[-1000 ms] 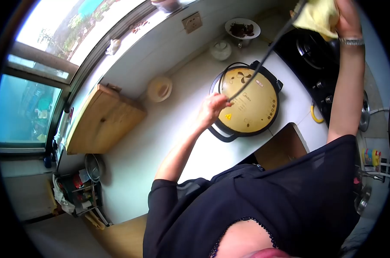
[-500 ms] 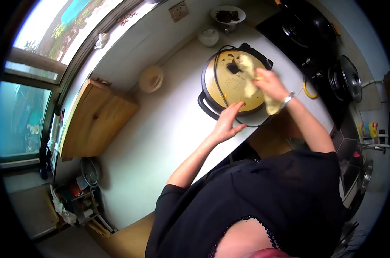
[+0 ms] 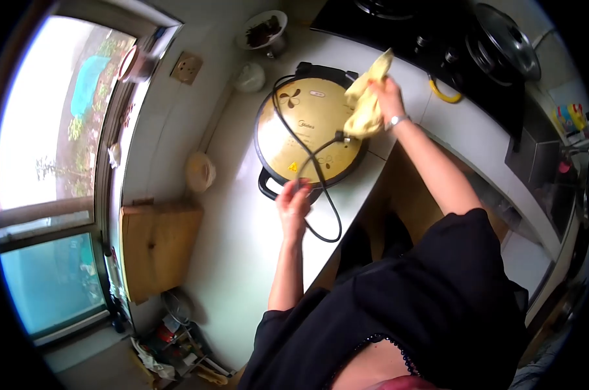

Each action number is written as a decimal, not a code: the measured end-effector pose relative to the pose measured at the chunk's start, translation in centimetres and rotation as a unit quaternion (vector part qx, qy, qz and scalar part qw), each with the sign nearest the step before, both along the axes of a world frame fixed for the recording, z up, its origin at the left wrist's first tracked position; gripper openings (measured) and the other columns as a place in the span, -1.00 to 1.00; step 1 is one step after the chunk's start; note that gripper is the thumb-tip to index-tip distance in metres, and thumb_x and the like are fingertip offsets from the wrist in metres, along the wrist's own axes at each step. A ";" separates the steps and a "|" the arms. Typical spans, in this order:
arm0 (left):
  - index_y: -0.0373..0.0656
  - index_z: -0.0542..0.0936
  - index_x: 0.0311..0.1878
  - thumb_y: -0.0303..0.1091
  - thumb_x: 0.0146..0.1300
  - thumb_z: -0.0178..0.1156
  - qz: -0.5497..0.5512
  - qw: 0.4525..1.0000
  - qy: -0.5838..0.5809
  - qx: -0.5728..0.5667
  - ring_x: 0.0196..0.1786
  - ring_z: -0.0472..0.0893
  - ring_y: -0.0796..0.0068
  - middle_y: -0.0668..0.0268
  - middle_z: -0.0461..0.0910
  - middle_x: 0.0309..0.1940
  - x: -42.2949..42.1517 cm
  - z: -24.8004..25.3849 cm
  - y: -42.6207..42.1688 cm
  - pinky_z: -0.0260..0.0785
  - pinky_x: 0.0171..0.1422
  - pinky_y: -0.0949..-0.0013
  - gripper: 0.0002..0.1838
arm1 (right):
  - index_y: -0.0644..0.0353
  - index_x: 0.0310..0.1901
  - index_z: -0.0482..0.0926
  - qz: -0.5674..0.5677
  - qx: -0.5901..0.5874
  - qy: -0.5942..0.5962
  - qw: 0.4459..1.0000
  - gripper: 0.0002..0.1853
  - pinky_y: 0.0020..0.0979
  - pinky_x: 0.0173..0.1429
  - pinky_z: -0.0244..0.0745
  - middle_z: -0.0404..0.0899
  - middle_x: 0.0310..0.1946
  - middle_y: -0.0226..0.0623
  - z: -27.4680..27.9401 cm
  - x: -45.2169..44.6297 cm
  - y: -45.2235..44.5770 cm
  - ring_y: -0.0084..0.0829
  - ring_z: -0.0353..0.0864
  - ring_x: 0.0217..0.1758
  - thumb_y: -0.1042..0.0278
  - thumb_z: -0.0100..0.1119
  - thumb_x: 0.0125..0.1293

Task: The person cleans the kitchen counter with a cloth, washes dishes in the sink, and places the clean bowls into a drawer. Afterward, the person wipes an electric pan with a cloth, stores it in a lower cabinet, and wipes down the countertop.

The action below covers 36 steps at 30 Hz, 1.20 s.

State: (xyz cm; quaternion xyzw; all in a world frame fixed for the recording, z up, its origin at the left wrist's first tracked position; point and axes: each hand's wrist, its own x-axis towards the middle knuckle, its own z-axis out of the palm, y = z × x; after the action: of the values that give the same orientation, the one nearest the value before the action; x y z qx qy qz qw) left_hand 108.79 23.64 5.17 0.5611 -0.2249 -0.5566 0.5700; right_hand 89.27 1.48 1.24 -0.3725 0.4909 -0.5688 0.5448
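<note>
A round electric pan with a closed gold lid (image 3: 278,133) sits on the white counter. Its black power cord (image 3: 337,224) loops across the lid and over the counter's front edge, with the plug (image 3: 341,136) above the lid's right part. My left hand (image 3: 294,201) is at the pan's near edge, its fingers closed on the cord. A crumpled yellow cloth (image 3: 366,114) is gripped in my right hand (image 3: 389,101), over the right edge of the pan.
Behind the pan are a white jar (image 3: 249,77) and a plate of dark food (image 3: 281,23). The black stove (image 3: 405,29) is at the back right. At left, a wooden board (image 3: 158,250) and a pale bowl (image 3: 200,172) stand by the wall.
My left hand, spread open half a second ago, has closed on the cord. My right hand has lifted the cloth off the middle of the lid to its right edge. The view has turned.
</note>
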 end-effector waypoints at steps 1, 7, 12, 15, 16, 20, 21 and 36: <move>-0.19 0.50 -0.23 -0.49 0.04 0.11 0.033 0.996 -0.081 -0.028 -0.65 0.25 0.77 0.42 0.46 -0.49 0.7 -0.6 0.1 0.06 -0.59 0.70 -0.81 | 0.21 -0.16 0.38 -0.029 -0.001 0.058 0.998 -0.78 -0.43 -0.26 0.44 0.52 -0.34 -0.31 -2.8 -1.9 -2.7 -0.44 0.52 -0.35 0.39 0.00 0.14; -0.16 0.47 -0.12 -0.35 0.04 0.15 0.092 0.859 -0.503 -0.005 0.05 0.23 0.36 0.24 0.23 0.02 3.4 -6.7 0.0 0.11 0.09 0.33 -0.70 | 0.24 -0.18 0.37 0.112 0.064 0.255 0.958 -0.68 -0.28 -0.26 0.39 0.51 -0.33 -0.07 -9.4 -0.2 -2.6 -0.20 0.52 -0.31 0.15 -0.05 0.18; -0.05 0.05 0.24 -0.21 -0.13 0.32 0.169 0.786 -0.593 0.049 0.22 0.03 0.03 0.00 -0.01 0.17 4.1 -9.3 -1.5 -0.06 0.24 0.09 -0.13 | 0.31 -0.18 0.36 0.198 0.153 0.315 0.916 -0.54 -0.29 -0.21 0.38 0.49 -0.37 -0.01 -7.9 -0.6 4.9 -0.15 0.50 -0.33 -0.02 -0.09 0.19; -0.13 -0.07 0.26 -0.30 -0.17 0.35 0.203 0.850 -0.465 0.139 0.07 0.28 0.10 -0.05 -0.03 0.17 3.9 -8.8 -2.3 0.41 -0.23 0.25 -0.03 | 0.35 -0.22 0.38 0.308 0.215 0.196 0.906 -0.59 -0.37 -0.21 0.40 0.51 -0.38 -0.09 -7.7 -1.7 9.7 -0.31 0.52 -0.33 0.09 0.00 0.16; -0.12 -0.11 0.27 -0.35 -0.15 0.34 0.229 0.887 -0.378 0.137 -0.03 0.40 0.12 -0.05 -0.02 0.16 2.7 -7.2 -2.7 0.50 -0.45 0.33 -0.02 | 0.36 -0.24 0.39 0.375 0.244 0.131 0.885 -0.63 -0.40 -0.22 0.40 0.52 -0.39 -0.13 -7.6 -2.4 11.1 -0.37 0.51 -0.34 0.14 0.05 0.15; -0.03 -0.19 0.24 -0.43 -0.05 0.26 0.232 0.934 -0.243 0.122 -0.33 0.54 0.16 0.03 0.19 0.01 5.0 -9.3 -1.9 0.47 -0.68 0.31 -0.08 | 0.36 -0.24 0.43 0.493 0.169 0.219 0.825 -0.67 -0.48 -0.28 0.42 0.51 -0.41 -0.26 -9.1 -8.8 12.9 -0.50 0.48 -0.37 0.27 0.17 0.05; -0.04 -0.15 0.22 -0.42 -0.02 0.23 0.247 0.929 -0.247 0.123 -0.37 0.54 0.17 0.03 0.28 -0.08 4.6 -9.1 -2.0 0.47 -0.68 0.27 -0.14 | 0.34 -0.27 0.45 0.436 0.175 0.168 0.866 -0.63 -0.48 -0.30 0.43 0.50 -0.44 -0.27 -12.7 -11.6 13.4 -0.50 0.48 -0.39 0.21 0.23 -0.01; -0.04 -0.11 0.16 -0.61 0.13 -0.16 0.218 0.903 -0.322 0.184 -0.42 0.55 0.17 0.01 0.27 -0.10 4.9 -9.0 -2.3 0.49 -0.62 0.23 -0.43 | 0.25 -0.13 0.35 -0.190 0.217 -0.047 0.956 -0.61 -0.39 -0.21 0.46 0.49 -0.29 -0.26 -23.0 -36.3 18.0 -0.42 0.51 -0.32 0.58 0.16 -0.07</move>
State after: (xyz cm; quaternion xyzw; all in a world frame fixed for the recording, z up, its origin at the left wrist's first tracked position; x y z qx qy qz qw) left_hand 113.71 21.37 -3.83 0.8394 -0.1621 -0.2389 0.4604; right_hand 53.01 19.50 -21.75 -0.1177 0.6383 -0.5583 0.5168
